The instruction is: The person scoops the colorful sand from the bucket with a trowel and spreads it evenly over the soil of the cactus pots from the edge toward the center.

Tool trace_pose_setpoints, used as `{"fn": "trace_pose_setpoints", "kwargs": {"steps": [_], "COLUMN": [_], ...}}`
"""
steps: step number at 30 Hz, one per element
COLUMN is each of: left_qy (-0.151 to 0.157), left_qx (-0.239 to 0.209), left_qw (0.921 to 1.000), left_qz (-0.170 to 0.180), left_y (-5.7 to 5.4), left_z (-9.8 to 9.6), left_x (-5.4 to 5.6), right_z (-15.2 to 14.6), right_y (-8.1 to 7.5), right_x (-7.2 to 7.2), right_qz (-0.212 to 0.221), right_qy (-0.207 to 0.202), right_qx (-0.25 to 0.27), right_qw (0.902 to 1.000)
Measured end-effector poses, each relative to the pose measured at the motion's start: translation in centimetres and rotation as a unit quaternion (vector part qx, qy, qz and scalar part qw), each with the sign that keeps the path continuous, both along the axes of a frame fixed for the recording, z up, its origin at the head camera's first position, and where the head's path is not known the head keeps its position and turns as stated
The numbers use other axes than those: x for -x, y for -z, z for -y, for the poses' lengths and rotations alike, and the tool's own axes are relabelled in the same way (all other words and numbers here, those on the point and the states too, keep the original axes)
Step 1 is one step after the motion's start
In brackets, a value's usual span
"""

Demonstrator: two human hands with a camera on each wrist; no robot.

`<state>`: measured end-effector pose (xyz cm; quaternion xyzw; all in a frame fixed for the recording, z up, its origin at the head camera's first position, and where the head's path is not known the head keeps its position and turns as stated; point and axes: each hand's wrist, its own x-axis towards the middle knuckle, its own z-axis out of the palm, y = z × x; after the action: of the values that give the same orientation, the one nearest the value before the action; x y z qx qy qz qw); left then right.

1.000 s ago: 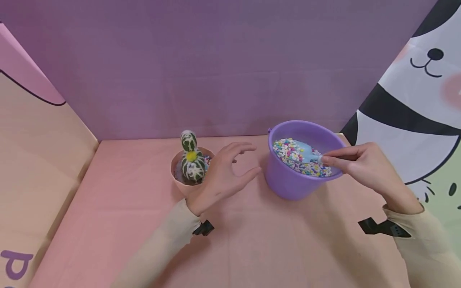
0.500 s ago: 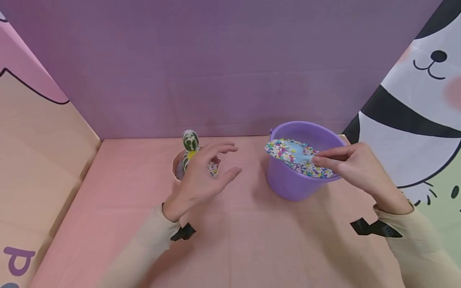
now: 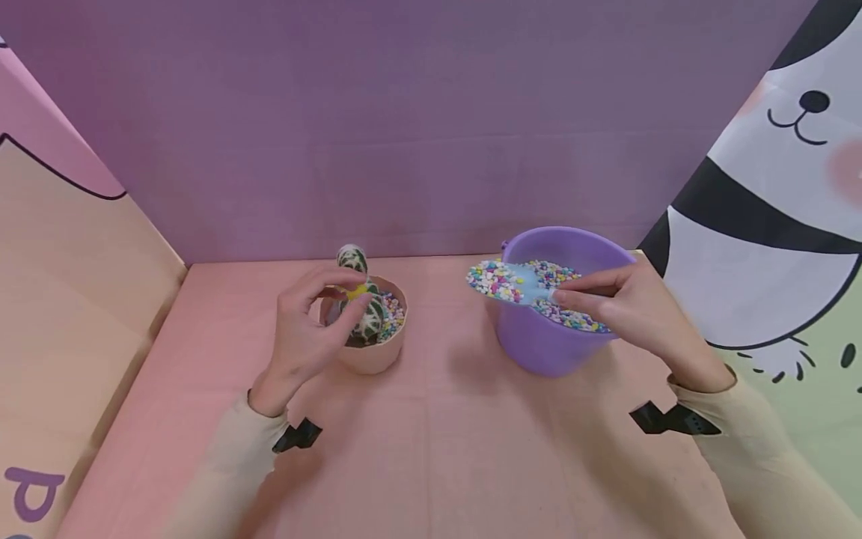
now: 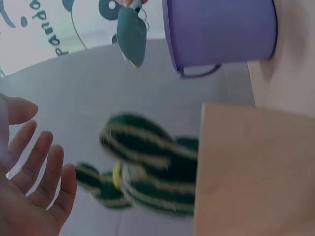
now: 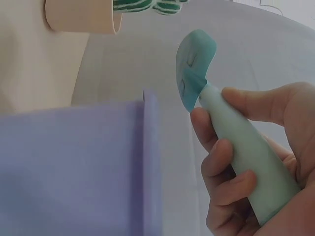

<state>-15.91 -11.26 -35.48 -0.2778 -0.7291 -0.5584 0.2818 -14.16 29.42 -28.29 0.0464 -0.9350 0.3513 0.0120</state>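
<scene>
My right hand (image 3: pixel 633 314) grips a light blue garden trowel (image 5: pixel 248 157) by its handle. Colourful pebbles (image 3: pixel 494 281) are heaped on the trowel's blade, which reaches past the left rim of a purple bucket (image 3: pixel 548 352). More pebbles fill the lower part of the bucket. On the left a peach-coloured pot (image 3: pixel 370 361) holds a striped green cactus (image 3: pixel 369 323) with a yellow flower, plus pebbles beside it. My left hand (image 3: pixel 303 337) hovers at the cactus with curved, parted fingers. In the left wrist view, that hand (image 4: pixel 29 187) shows loose fingers around nothing, beside the cactus top.
Pink cloth (image 3: pixel 431 449) covers the table, and pot and bucket stand on it with a gap between them. A purple backdrop (image 3: pixel 417 150) rises behind. Printed side panels stand left and right, the right one with a panda (image 3: pixel 774 209).
The loaded trowel has risen out of the pebbles and moved left over the bucket's rim. My left hand has swung left from in front of the pot to the cactus's left side.
</scene>
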Motion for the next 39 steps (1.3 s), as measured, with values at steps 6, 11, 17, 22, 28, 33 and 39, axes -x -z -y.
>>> {"fn": "trace_pose_setpoints", "kwargs": {"steps": [6, 11, 17, 22, 28, 33, 39], "left_qy": [-0.014, -0.037, -0.066, -0.059, -0.025, -0.011, -0.020], "left_qx": [0.001, 0.020, 0.056, 0.089, 0.165, 0.207, 0.218], "left_qw": [0.9999, 0.9986, 0.9929, 0.9890, 0.9765, 0.9635, 0.9626], "left_qz": [0.008, 0.033, 0.081, 0.102, 0.137, 0.169, 0.160], "left_y": [1.0, 2.4, 4.4, 6.0, 7.0, 7.8, 8.2], "left_z": [2.8, 4.8, 6.8, 8.3, 9.3, 9.6, 9.4], "left_x": [0.2, 0.7, 1.3, 1.6, 1.8, 2.3, 2.5], "right_z": [1.9, 3.3, 4.9, 6.3, 7.7, 8.7, 9.7], "right_y": [0.4, 0.7, 1.4, 2.0, 2.8, 3.6, 4.3], "right_x": [0.4, 0.7, 0.7, 0.4, 0.3, 0.3, 0.5], "right_qz": [0.000, -0.011, -0.021, -0.006, -0.020, -0.051, -0.059], "right_qy": [-0.021, -0.037, -0.048, -0.054, -0.054, -0.046, -0.043], "right_qx": [0.026, 0.032, 0.031, 0.032, 0.039, -0.004, -0.034], "right_qw": [0.9994, 0.9987, 0.9982, 0.9980, 0.9976, 0.9976, 0.9967]}}
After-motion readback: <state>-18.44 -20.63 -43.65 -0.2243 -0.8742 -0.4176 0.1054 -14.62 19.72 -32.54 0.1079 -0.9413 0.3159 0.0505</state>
